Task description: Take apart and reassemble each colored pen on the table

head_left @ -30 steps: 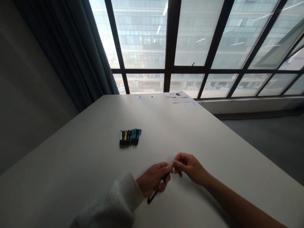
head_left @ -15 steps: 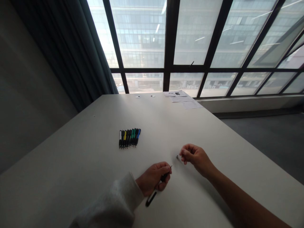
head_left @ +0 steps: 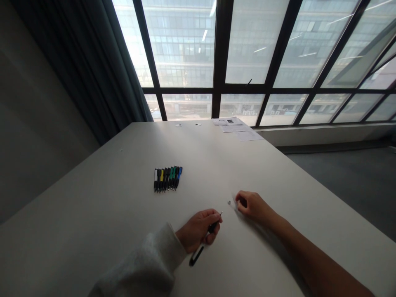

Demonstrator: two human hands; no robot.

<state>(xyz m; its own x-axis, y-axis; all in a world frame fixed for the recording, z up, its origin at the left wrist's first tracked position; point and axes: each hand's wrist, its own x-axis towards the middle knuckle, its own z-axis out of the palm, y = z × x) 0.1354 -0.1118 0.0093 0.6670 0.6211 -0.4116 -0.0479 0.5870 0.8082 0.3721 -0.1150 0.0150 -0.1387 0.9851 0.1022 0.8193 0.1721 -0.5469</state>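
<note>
My left hand (head_left: pixel 198 230), in a grey fleece sleeve, is closed around a black pen (head_left: pixel 201 247) near the front of the white table (head_left: pixel 93 214). The pen's thin metal tip sticks out past my fingers, and its lower end points down toward me. To the right, my right hand (head_left: pixel 252 206) rests on the tabletop with curled fingers. Just left of its fingertips lies a tiny metal piece (head_left: pixel 229 202). A tight row of several pens (head_left: pixel 167 179) with white, yellow, green and blue parts lies farther up the table, touched by neither hand.
Several printed sheets (head_left: pixel 236 128) and two small round discs (head_left: pixel 188 124) lie at the far edge of the table. Beyond it stands a tall dark-framed window (head_left: pixel 216 49), with a dark curtain (head_left: pixel 83 62) at the left and grey floor at the right.
My right hand has drawn away rightward from the pen tip and lowered to the table, and the tiny metal piece lies beside its fingertips. My left hand and its pen have barely moved.
</note>
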